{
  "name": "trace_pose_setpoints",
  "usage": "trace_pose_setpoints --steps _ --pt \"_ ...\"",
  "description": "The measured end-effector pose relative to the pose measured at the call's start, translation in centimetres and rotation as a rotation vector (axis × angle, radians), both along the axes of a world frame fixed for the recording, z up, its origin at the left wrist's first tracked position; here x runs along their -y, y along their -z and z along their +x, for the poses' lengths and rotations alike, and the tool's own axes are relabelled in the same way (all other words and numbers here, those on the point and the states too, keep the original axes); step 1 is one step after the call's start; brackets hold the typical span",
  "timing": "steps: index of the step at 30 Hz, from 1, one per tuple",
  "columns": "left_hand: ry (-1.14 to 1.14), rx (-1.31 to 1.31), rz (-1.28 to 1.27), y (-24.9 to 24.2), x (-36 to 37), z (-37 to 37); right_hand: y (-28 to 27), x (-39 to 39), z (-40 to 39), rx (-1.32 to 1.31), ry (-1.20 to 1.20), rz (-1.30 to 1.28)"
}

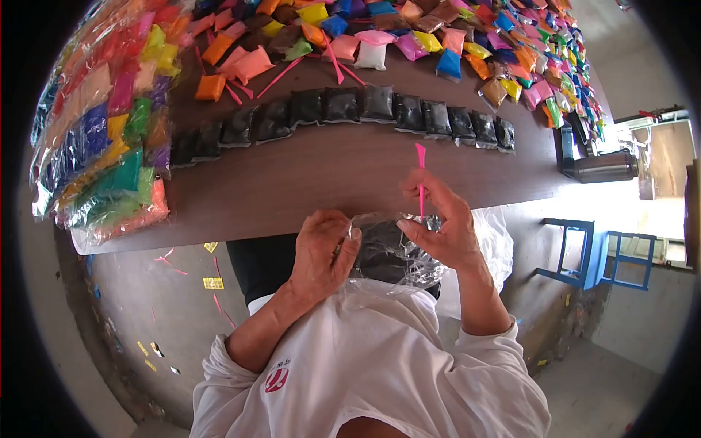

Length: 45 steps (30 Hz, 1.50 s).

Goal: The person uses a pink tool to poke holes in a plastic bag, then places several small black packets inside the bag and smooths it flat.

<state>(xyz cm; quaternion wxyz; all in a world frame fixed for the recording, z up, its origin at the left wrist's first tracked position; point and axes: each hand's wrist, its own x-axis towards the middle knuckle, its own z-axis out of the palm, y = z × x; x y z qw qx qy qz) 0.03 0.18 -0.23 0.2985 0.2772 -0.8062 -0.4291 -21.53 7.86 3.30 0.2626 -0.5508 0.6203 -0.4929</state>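
My left hand (323, 252) pinches the edge of a clear plastic bag (391, 248) that hangs over my lap at the table's front edge. In my right hand (449, 226) a thin pink plastic stick with a flattened end (420, 157) points upward, held between the fingers. The lower end of the stick is at the bag's opening, and my right thumb lies close to the plastic. What the bag holds, if anything, is hard to make out through the shine. Beyond my hands, a curved row of small black packets (341, 106) lies on the brown table (292, 182).
Heaps of coloured packets (372, 55) cover the table's far side, with more pink sticks (332, 58) among them. Large clear bags of coloured packets (109, 146) stand at the left. A metal flask (606, 167) lies at the right edge; a blue stool (595, 252) is beyond.
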Motion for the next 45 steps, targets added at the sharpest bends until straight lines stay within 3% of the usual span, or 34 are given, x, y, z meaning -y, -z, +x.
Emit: trace_pose_setpoints --steps 5,7,11,14,17,22,28,35,39,45 --pt "0.019 -0.028 -0.079 -0.4 -0.8 0.3 0.3 -0.3 -0.3 0.1 0.147 0.082" --pt "0.083 -0.003 0.199 -0.1 -2.0 0.7 0.5 -0.6 -0.8 0.196 0.244 0.156" --pt "0.164 0.103 0.765 0.8 -4.0 0.9 0.6 -0.5 -0.4 0.258 0.217 0.039" --pt "0.017 -0.053 0.797 2.9 -4.7 1.0 1.2 -1.0 -0.2 0.293 0.224 -0.016" --pt "0.022 -0.222 0.863 3.9 -3.6 1.1 1.3 -1.7 -0.3 0.373 0.255 -0.02" --pt "0.068 -0.26 0.894 3.8 -3.1 0.9 0.4 -3.1 -0.3 0.126 0.339 0.136" --pt "0.065 -0.294 0.928 4.4 -2.5 0.8 -0.5 -3.2 1.3 0.312 0.188 0.039" --pt "-0.017 -0.278 1.009 5.5 -1.8 1.4 -0.8 -1.1 3.8 -0.146 -0.129 0.061" --pt "-0.041 -0.284 1.058 4.6 -1.7 1.1 0.0 0.1 5.1 -0.345 -0.124 0.123" --pt "0.053 -0.344 1.051 6.3 -1.5 1.6 0.1 1.5 4.8 -0.401 -0.024 0.088"
